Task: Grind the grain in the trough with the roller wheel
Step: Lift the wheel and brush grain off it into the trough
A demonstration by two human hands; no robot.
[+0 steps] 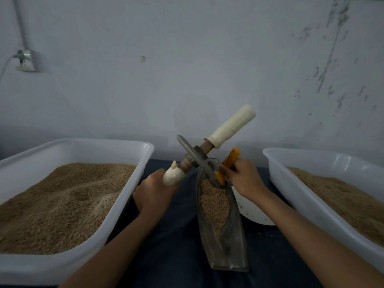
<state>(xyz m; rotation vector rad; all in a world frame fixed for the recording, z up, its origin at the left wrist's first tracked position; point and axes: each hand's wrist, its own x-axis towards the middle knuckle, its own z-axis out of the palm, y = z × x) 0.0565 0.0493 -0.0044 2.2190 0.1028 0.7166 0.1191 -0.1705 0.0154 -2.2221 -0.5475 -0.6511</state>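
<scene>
Head view, trough (pixel 232 242) between grain tubs (pixel 68 154), bowl (pixel 253 213)

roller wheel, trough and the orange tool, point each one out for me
roller wheel (pixel 197 157), head view, on the flat face of the metal disc
trough (pixel 234 235), head view, on its bare right inner wall
orange tool (pixel 231 156), head view, on the upper part above the right hand

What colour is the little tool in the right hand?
Orange tool, held by the right hand; seen in the head view.
</scene>
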